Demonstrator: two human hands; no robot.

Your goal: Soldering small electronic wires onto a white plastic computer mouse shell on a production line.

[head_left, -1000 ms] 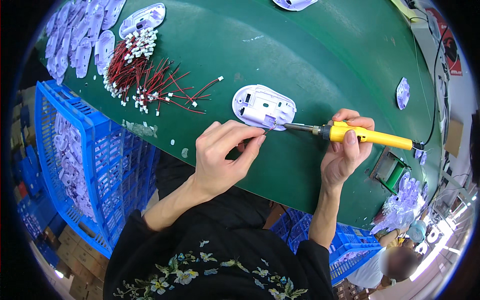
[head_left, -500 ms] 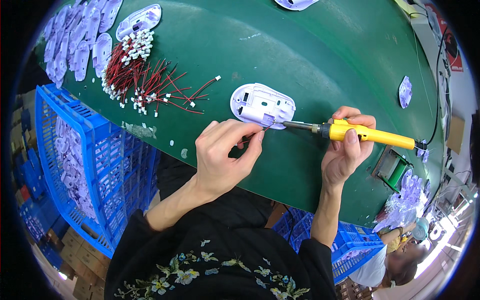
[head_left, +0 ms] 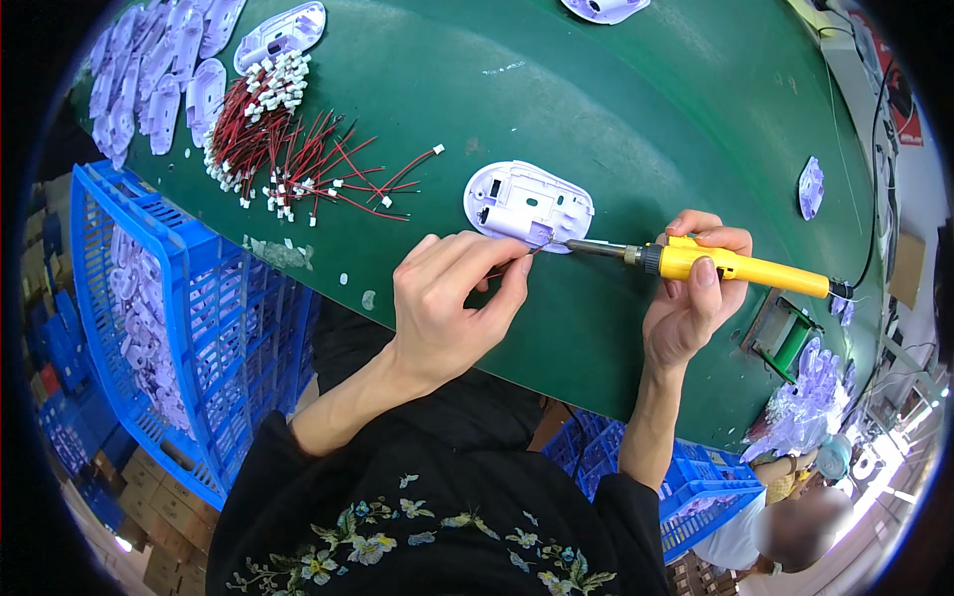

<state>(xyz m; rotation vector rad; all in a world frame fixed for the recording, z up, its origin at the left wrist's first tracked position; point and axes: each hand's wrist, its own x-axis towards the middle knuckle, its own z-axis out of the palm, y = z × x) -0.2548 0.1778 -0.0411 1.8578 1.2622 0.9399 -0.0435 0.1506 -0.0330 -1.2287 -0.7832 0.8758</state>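
Note:
A pale lavender plastic shell (head_left: pixel 542 204) lies open side up on the green table, in front of my hands. My right hand (head_left: pixel 686 308) grips a yellow-handled soldering iron (head_left: pixel 755 270), its tip at the shell's near edge. Just left of that tip, my left hand (head_left: pixel 447 303) is pinched closed on a thin wire (head_left: pixel 538 248) that reaches the same spot. Most of this wire is hidden by my fingers. To the far left lies a heap of red wires with white connectors (head_left: pixel 263 129).
Many shells (head_left: pixel 149 74) are piled at the far left. A blue crate (head_left: pixel 189 328) full of parts stands left of the table (head_left: pixel 636 129). At right are a green stand (head_left: pixel 788 346), bagged parts (head_left: pixel 807 397) and the iron's cord (head_left: pixel 874 199). Another person (head_left: pixel 730 531) sits at lower right.
The whole view has shifted slightly, so the table things appear a little farther right. Both hands keep their holds, and the iron's tip stays at the shell's near edge.

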